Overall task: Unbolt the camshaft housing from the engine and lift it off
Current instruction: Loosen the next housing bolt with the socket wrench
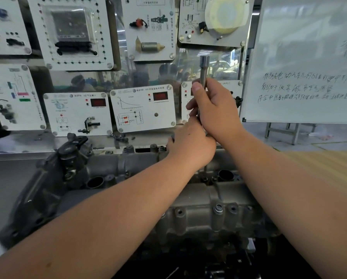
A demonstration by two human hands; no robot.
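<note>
At centre frame, the right hand gripped an upright metal tool, seemingly to turn a far-edge bolt; the left hand curled beneath, steadying it. The camshaft housing sat below, still mounted.

I am looking into an automotive training workshop, more classroom than garage. A bare engine sits on a metal table, its grey cast housing toward me. Behind the table's far edge stands a wall of white teaching panels carrying mounted sensors, red digital readouts, circuit diagrams and a plotted curve. At the right a whiteboard on legs bears handwritten notes, as in a lesson room.
</note>
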